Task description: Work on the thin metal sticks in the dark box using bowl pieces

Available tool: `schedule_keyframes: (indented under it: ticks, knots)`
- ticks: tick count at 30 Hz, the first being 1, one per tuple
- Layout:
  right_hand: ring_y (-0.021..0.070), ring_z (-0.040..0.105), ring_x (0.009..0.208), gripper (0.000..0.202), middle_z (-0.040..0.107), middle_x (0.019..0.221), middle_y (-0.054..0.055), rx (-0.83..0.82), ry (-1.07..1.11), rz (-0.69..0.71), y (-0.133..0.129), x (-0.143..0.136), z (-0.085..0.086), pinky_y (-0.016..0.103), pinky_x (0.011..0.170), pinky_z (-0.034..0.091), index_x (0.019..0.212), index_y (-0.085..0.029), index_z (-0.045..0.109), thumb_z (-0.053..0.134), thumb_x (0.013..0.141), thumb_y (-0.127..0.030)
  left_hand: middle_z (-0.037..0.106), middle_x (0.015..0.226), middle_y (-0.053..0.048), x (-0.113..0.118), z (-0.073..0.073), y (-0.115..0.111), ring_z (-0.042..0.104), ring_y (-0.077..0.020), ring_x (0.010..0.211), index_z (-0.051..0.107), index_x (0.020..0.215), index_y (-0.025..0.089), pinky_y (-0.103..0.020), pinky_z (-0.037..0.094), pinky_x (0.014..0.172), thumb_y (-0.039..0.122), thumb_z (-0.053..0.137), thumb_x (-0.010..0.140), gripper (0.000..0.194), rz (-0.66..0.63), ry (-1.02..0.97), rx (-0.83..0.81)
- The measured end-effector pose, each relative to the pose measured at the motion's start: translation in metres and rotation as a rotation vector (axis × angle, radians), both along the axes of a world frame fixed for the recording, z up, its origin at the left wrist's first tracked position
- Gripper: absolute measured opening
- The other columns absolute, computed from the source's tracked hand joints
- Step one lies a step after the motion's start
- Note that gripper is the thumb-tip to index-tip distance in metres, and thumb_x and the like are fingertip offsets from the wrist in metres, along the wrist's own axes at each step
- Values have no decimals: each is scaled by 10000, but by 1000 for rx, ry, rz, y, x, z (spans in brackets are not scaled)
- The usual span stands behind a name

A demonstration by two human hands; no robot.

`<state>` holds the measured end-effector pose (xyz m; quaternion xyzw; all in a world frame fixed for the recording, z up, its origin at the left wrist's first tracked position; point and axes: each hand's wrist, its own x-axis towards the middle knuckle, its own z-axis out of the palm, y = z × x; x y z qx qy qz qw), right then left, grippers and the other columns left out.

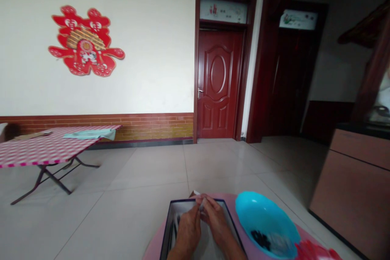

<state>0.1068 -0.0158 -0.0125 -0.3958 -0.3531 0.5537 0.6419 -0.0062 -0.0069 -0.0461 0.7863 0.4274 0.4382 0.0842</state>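
Both hands meet over a shallow dark-rimmed box point(226, 211) with a pale inside. My left hand point(189, 227) is closed, fingertips pinched against those of the other hand. My right hand point(214, 217) is closed too, its fingers bent around a small greyish item point(201, 207) between the two hands, too small to name. Several thin dark sticks point(173, 227) lie along the box's left side. Right of the box, a blue bowl point(258, 207) holds black pieces point(261, 239) and clear, blurred pieces point(278, 243).
The box and bowl rest on a pink round surface point(157, 243). Red plastic point(317, 250) lies at its right edge. A folding table point(39, 150) with a checked cover stands far left, and a brown cabinet point(353, 183) at the right. A red door point(217, 85) is ahead.
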Motion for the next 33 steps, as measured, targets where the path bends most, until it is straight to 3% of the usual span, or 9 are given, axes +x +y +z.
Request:
schedule_keyframes:
  ticks: [6, 13, 20, 27, 33]
  knots:
    - [247, 634, 921, 399, 691, 983, 85, -45, 16, -25, -5, -7, 3, 321, 682, 535, 914, -194, 691, 714, 623, -466, 706, 1006, -138, -1, -7, -2, 685, -189, 799, 508, 1258, 145, -277, 540, 694, 164, 314, 874, 431, 85, 150, 60]
    - [256, 622, 946, 424, 681, 1002, 86, -95, 54, -30, -9, -11, 6, 301, 643, 519, 894, -195, 681, 728, 589, -486, 698, 996, -115, 0, 3, -9, 660, -187, 893, 476, 1301, 156, -274, 503, 802, 109, 360, 853, 465, 151, 305, -133]
    - [262, 620, 950, 493, 670, 1035, 89, -96, 118, -27, -3, -14, -4, 307, 644, 521, 936, -194, 667, 758, 550, -486, 689, 999, -115, 0, 12, -14, 665, -191, 867, 445, 1326, 162, -272, 508, 758, 70, 357, 854, 489, 197, 414, -178]
    - [246, 633, 902, 467, 688, 988, 75, -114, 77, -67, 0, -10, -7, 307, 646, 513, 922, -198, 662, 739, 561, -485, 692, 1013, -123, 1, 15, -13, 665, -190, 888, 480, 1285, 148, -275, 498, 771, 83, 327, 869, 448, 166, 398, -178]
    - [226, 642, 884, 504, 699, 1009, 88, -191, -3, -165, 3, 1, -1, 287, 641, 471, 1023, -218, 608, 591, 676, -584, 711, 931, -129, -1, 34, -13, 674, -212, 840, 558, 1170, 127, -308, 491, 748, 161, 286, 899, 385, 142, 366, -288]
